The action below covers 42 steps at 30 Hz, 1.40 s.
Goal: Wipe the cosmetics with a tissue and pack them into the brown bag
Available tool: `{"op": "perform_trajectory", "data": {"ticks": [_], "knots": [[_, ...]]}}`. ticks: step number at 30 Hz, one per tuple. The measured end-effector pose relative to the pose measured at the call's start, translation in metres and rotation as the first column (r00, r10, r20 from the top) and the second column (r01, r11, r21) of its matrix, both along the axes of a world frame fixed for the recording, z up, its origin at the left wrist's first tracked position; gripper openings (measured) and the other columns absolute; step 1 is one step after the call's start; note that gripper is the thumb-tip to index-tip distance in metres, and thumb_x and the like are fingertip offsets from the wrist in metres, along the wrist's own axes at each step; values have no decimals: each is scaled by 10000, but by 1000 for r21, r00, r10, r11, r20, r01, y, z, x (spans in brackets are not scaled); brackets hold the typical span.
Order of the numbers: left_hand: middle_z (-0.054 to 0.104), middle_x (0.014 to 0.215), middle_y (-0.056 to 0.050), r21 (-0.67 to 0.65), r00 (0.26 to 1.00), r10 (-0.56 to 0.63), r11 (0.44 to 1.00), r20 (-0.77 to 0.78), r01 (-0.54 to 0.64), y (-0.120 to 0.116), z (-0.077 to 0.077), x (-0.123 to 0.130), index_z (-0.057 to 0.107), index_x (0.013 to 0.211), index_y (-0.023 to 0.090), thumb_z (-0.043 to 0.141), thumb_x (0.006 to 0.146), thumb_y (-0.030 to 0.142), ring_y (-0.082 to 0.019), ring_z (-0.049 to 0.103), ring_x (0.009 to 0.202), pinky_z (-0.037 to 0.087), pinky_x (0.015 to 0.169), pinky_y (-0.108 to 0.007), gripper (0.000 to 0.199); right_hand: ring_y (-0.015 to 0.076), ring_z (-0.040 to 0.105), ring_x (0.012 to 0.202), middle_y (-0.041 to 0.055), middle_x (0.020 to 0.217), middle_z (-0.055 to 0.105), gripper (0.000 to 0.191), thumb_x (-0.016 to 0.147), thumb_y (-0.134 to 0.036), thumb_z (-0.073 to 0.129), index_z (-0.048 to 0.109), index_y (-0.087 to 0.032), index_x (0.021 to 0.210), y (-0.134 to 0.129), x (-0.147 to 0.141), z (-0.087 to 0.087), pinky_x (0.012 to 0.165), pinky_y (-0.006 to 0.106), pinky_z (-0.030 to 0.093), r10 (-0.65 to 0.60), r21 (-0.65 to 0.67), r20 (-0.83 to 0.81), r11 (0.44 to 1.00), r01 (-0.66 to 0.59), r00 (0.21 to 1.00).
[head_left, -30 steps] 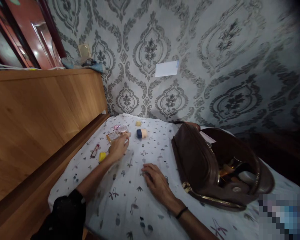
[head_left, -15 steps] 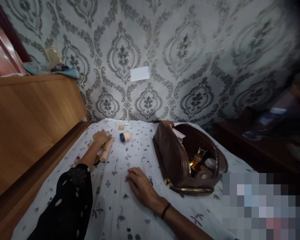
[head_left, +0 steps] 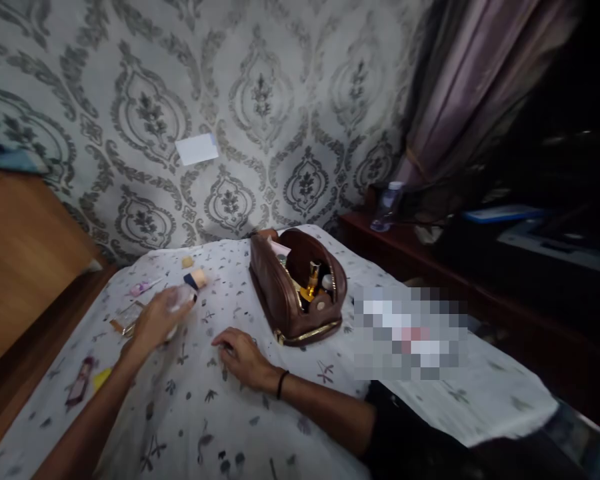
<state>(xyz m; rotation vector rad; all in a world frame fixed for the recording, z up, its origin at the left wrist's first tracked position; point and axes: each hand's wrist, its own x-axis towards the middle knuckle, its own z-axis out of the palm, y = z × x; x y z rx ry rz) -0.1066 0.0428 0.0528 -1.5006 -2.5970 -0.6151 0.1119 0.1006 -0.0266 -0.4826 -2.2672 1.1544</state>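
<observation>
My left hand (head_left: pixel 157 317) is wrapped round a clear, blurred item (head_left: pixel 181 298), just above the sheet. Beyond it lies a small jar (head_left: pixel 195 279) with a dark blue end and a cream end, and a small yellowish piece (head_left: pixel 187 263). My right hand (head_left: pixel 243 357) rests on the patterned sheet (head_left: pixel 253 423) with its fingers loosely bent and apart, holding nothing. To its right stands a brown leather bag (head_left: pixel 273 283), unzipped, with a gold-coloured bottle (head_left: pixel 311 283) and a white-capped item (head_left: pixel 327 283) inside.
A gold-edged case (head_left: pixel 127 319), a purple item (head_left: pixel 141 287), a dark red tube (head_left: pixel 81 382) and a yellow piece (head_left: pixel 101 379) lie at the left. A wooden panel (head_left: pixel 27 260) bounds that side. A clear bottle (head_left: pixel 387 207) stands on a dark red ledge at the right.
The view has swung right. My left hand has moved back toward me and right, and has lifted with a clear item. The peach tube once beside it no longer shows on the sheet.
</observation>
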Motion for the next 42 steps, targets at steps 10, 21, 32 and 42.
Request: {"op": "perform_trajectory", "data": {"ticks": [10, 21, 32, 42], "knots": [[621, 1184, -58, 69, 962, -262, 964, 79, 257, -76, -61, 95, 532, 1317, 259, 479, 882, 528, -237, 654, 1062, 567, 841, -341, 514, 268, 474, 1254, 146, 1337, 508, 727, 753, -210, 667, 381, -152, 1420, -10, 32, 6, 1070, 425, 405, 92, 8, -43, 996, -92, 995], [530, 1344, -167, 34, 974, -92, 994, -209, 101, -121, -105, 77, 491, 1358, 214, 443, 877, 520, -384, 548, 1182, 491, 932, -613, 572, 346, 435, 1314, 214, 1403, 495, 972, 704, -345, 819, 297, -103, 1487, -7, 26, 5, 1064, 465, 389, 74, 41, 102, 996, -79, 992], [583, 1370, -77, 128, 949, -288, 944, -131, 304, -98, -74, 83, 537, 1361, 268, 414, 932, 393, -284, 565, 1255, 520, 1018, -478, 463, 339, 541, 1196, 171, 1328, 584, 1026, 664, -299, 780, 228, -129, 1512, -7, 21, 2, 1001, 442, 433, 51, 78, 58, 995, -55, 997], [567, 1418, -84, 138, 940, -340, 931, -6, 337, -48, -91, 99, 603, 1304, 228, 397, 905, 437, -269, 525, 1317, 460, 1093, -498, 495, 336, 565, 1171, 195, 1284, 596, 1017, 679, -211, 681, 147, -77, 1534, -5, 20, 0, 976, 433, 462, -17, 72, 44, 997, 14, 999]]}}
